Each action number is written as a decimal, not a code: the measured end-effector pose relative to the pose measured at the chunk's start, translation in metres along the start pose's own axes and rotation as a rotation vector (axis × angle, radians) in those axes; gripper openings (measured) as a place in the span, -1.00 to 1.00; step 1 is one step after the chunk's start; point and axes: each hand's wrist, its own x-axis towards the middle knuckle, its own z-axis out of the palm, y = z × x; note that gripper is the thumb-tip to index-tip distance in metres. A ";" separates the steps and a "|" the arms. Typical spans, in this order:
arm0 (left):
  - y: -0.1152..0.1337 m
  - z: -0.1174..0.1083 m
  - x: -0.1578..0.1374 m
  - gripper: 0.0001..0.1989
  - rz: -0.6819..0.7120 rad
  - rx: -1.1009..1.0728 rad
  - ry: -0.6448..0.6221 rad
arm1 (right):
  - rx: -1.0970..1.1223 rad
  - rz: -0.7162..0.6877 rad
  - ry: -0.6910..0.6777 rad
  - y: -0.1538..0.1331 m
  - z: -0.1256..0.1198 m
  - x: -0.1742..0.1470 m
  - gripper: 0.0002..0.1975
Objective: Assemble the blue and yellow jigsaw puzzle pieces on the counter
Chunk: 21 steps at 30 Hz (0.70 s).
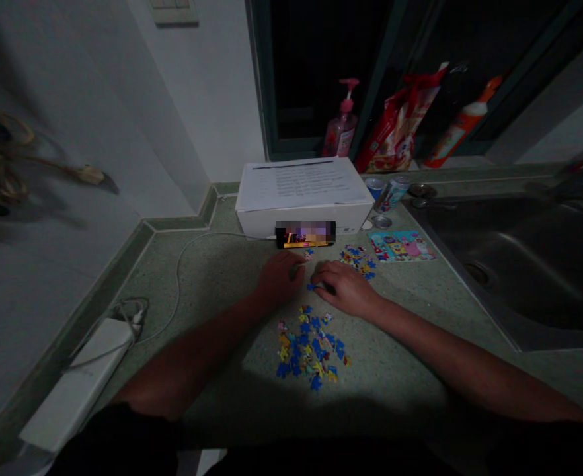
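Note:
My left hand rests on the counter with its fingers curled and pinched; a thin pale edge shows at the fingertips, too small to name. Just beyond it lie a few pink and blue puzzle pieces. Between thumb and fingers of my right hand is a blue puzzle piece, close to the counter. A loose pile of blue and yellow puzzle pieces spreads nearer to me, below both hands. Another cluster of pieces lies just past my right hand, beside a colourful cartoon picture card.
A phone with a cable leans against a white box with printed paper on top. Cans stand beside it. A metal sink is at right, a white power strip at left. A pump bottle stands behind.

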 end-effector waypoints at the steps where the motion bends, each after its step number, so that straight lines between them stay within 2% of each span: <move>1: 0.000 0.000 0.000 -0.80 0.001 0.003 0.000 | -0.001 -0.001 -0.008 -0.001 0.000 0.000 -0.87; 7: 0.001 0.000 0.000 -0.80 0.012 0.016 -0.036 | 0.045 -0.041 -0.037 -0.013 -0.001 -0.001 -0.91; 11: 0.001 0.002 0.003 -0.70 0.066 0.018 -0.120 | 0.086 -0.087 -0.100 -0.021 -0.002 -0.002 -0.94; 14: 0.002 0.005 0.003 -0.59 0.111 0.015 -0.174 | 0.135 -0.092 -0.117 -0.023 -0.003 -0.003 -0.90; 21: 0.002 0.005 0.001 -0.52 0.182 0.080 -0.296 | 0.092 -0.112 -0.140 -0.024 -0.006 -0.002 -0.80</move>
